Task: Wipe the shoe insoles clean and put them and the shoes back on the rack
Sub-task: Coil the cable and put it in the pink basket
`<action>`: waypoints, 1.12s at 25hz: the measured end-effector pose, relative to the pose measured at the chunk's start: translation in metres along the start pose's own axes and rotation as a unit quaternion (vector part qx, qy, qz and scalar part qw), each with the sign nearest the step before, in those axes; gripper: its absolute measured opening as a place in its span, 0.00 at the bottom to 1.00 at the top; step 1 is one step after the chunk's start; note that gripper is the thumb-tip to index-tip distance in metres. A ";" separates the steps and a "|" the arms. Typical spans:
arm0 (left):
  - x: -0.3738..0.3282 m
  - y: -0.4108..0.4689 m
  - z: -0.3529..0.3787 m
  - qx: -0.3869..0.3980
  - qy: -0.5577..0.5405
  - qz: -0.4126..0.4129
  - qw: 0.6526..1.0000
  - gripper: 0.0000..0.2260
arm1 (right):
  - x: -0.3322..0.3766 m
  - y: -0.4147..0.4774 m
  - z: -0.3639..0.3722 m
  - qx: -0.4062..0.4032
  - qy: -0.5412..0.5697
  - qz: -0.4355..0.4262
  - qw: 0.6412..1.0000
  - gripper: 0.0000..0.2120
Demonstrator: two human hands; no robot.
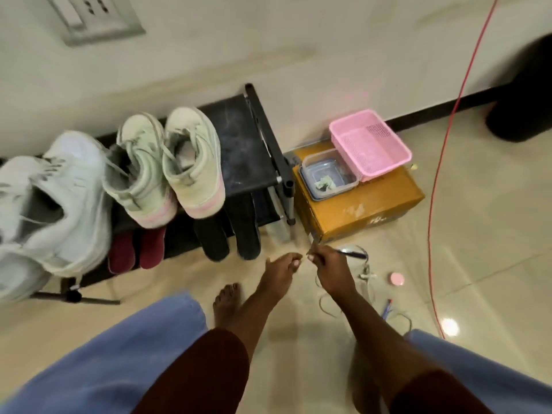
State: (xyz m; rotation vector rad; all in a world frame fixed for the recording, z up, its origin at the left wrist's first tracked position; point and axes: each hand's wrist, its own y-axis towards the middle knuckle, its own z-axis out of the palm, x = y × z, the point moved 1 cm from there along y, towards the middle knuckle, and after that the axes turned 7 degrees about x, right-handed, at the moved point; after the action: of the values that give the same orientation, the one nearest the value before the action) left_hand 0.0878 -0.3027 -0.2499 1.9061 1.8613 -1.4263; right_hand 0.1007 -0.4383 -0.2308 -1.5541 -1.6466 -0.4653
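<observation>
Two hands, left (279,271) and right (330,264), hover nearly touching over bare floor (478,249) before the rack (239,138); grip indeterminate. Shoes (167,165) sit on the top shelf, insoles (227,231) overhanging below.

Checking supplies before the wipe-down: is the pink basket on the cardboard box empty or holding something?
Empty, apparently: the pink basket sits upright on the cardboard box, and only its bare mesh floor shows inside.

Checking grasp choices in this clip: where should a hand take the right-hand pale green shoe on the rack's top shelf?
Probably the heel collar of the pale green shoe, from the front: its heel overhangs the rack edge toward the person, opening upward.
</observation>
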 end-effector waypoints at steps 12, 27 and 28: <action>-0.129 -0.118 -0.097 0.002 -0.485 -0.025 0.874 0.15 | 0.114 -0.079 -0.120 -0.052 0.068 -0.045 0.995 0.07; -0.139 -0.128 -0.134 -0.201 -0.765 0.002 0.612 0.14 | 0.129 -0.122 -0.111 0.203 -0.284 -0.103 0.932 0.10; -0.131 -0.123 -0.133 -0.216 -0.739 -0.012 0.638 0.14 | 0.133 -0.122 -0.110 0.226 -0.321 -0.105 0.914 0.12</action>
State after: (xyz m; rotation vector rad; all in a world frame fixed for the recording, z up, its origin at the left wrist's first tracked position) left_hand 0.0808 -0.2808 -0.0271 0.0763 1.0493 -1.4550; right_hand 0.0285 -0.4542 -0.0328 -1.2374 -2.2302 0.3605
